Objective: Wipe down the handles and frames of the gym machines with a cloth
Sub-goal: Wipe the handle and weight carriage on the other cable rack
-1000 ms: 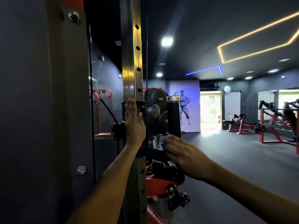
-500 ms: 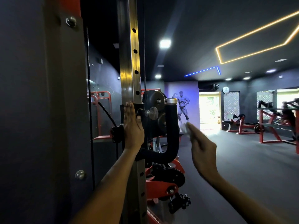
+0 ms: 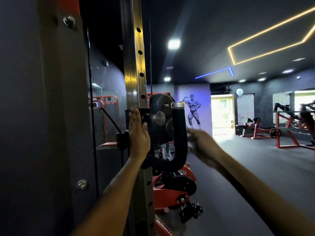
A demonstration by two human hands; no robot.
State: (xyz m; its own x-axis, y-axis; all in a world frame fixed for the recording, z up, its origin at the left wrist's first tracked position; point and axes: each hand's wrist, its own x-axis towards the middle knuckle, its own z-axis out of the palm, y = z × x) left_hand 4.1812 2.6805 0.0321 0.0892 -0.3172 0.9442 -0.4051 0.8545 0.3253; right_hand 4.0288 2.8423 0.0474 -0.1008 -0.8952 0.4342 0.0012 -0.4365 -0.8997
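On the upright post (image 3: 134, 68), left hand (image 3: 138, 133) lies flat, fingers straight, pressing the post beside the knob (image 3: 158, 118). Right hand (image 3: 202, 143), blurred, sits just right of the black U-shaped handle (image 3: 179, 133); grip state unclear, cloth not clearly visible. Red machines (image 3: 289, 130) stand far right.

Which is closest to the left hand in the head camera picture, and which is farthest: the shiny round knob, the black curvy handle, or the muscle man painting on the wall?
From the left hand, nearest first:
1. Shiny round knob, just right of the thumb.
2. Black curvy handle, further right, beyond the knob.
3. Muscle man painting, far back on the purple wall.
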